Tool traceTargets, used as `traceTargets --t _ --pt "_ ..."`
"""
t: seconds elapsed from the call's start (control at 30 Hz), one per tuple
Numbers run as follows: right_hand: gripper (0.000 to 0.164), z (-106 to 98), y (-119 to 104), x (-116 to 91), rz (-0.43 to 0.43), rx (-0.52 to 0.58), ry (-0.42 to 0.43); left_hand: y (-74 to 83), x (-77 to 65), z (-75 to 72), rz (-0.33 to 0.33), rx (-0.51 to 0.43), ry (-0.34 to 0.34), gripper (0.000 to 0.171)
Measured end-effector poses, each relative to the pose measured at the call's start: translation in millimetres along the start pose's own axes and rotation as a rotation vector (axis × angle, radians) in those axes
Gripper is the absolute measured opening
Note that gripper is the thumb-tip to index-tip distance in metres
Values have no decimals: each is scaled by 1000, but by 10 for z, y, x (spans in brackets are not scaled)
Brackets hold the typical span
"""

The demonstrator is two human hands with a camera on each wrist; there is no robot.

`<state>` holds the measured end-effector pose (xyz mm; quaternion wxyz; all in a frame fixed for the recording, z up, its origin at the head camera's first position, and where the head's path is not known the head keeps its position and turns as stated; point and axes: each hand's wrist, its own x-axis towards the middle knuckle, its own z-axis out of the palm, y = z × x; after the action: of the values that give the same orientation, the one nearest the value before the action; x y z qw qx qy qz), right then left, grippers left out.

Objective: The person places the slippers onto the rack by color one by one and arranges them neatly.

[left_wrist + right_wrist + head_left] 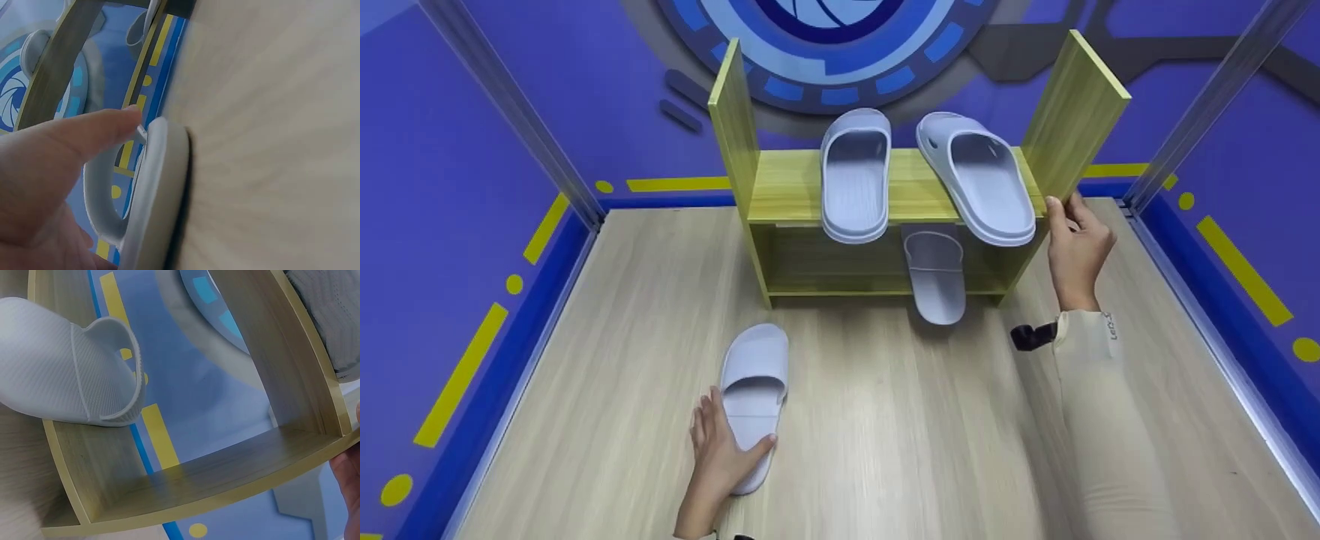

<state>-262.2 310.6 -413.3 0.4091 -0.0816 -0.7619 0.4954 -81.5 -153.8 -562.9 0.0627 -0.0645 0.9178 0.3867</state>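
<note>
On the floor at lower left lies a light grey slide slipper (757, 420), toe towards the rack. My left hand (724, 454) is spread over its heel half, thumb near the right rim and fingers along the left side. The left wrist view shows the thumb (107, 126) stretched out beside the slipper's edge (163, 180); firm contact is unclear there. My right hand (1080, 251) pinches the right side panel of a wooden shoe rack (787, 191) at its front edge. Part of that hand (349, 478) shows in the right wrist view.
Two grey slippers, a left one (855, 184) and a right one (990, 187), sit on the upper shelf. Another slipper (937, 281) juts out from the lower shelf. Blue printed walls (510, 112) enclose the wood-look floor (870, 450).
</note>
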Motion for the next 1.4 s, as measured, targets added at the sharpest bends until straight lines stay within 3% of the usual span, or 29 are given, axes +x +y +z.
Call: traceTargets --t 0.4,0.77,1.23,1.4 --pt "32 8 16 -9 9 0 6 -38 15 42 -17 4 -24 139" --pt "31 12 13 -12 14 23 20 -55 4 3 -41 -25 -8 136" --pt "33 11 37 -16 29 -12 5 34 21 -2 -135 5 -19 128" --pt "34 12 35 -17 30 -13 4 82 26 -12 -111 17 -10 125"
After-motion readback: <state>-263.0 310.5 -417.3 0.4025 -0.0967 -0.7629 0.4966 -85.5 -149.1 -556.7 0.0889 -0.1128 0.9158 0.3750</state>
